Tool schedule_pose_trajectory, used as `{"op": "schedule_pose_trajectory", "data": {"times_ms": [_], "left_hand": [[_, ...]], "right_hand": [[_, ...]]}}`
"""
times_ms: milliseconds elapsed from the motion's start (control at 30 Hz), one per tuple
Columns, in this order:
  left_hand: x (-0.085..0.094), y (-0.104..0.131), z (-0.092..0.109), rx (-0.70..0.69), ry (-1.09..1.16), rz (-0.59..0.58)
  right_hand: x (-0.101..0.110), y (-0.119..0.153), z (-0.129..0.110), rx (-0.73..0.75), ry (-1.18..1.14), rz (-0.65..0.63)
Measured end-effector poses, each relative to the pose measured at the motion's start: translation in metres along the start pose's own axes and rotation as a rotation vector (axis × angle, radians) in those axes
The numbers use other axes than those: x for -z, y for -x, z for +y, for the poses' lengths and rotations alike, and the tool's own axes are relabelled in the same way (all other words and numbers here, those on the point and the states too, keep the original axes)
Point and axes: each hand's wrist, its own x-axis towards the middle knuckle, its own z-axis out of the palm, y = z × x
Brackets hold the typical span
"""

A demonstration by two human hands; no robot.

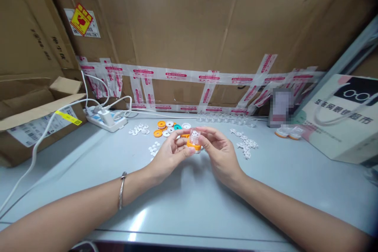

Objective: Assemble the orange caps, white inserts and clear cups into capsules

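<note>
Between my two hands, above the middle of the grey table, is a small clear plastic piece with an orange ring base (pixel 194 145). My left hand (pixel 171 151) grips its orange base from the left, thumb at the front. From the right, my right hand (pixel 220 153) holds the clear upper part with thumb and fingers. Just behind my left hand lie orange, white and green round parts (pixel 158 133). Small white discs (pixel 153 149) are scattered left of it. White flat pieces (pixel 245 143) lie to the right of my right hand.
Clear cups (pixel 226 118) line the back edge below a large taped cardboard box (pixel 177 27). At the left are a power strip (pixel 110 124) with white cables and an open carton (pixel 38 126). Two orange-based pieces (pixel 288 132) stand near a paper bag (pixel 339 126) at the right.
</note>
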Motion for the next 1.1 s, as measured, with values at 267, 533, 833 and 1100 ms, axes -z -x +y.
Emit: {"op": "schedule_pose_trajectory", "data": {"times_ms": [267,533,833,1100], "left_hand": [[0.001,0.000,-0.002,0.052,0.045,0.009],[0.001,-0.001,0.001,0.078,0.202,0.005],[0.000,0.002,-0.003,0.028,0.056,0.008],[0.000,-0.002,-0.002,0.061,-0.020,-0.011]], "right_hand": [[-0.001,0.001,-0.004,-0.028,-0.054,-0.018],[0.006,-0.005,-0.005,-0.070,-0.095,-0.103],[0.001,0.001,0.001,0.072,-0.014,0.057],[-0.001,0.004,0.003,0.043,0.027,0.077]]}}
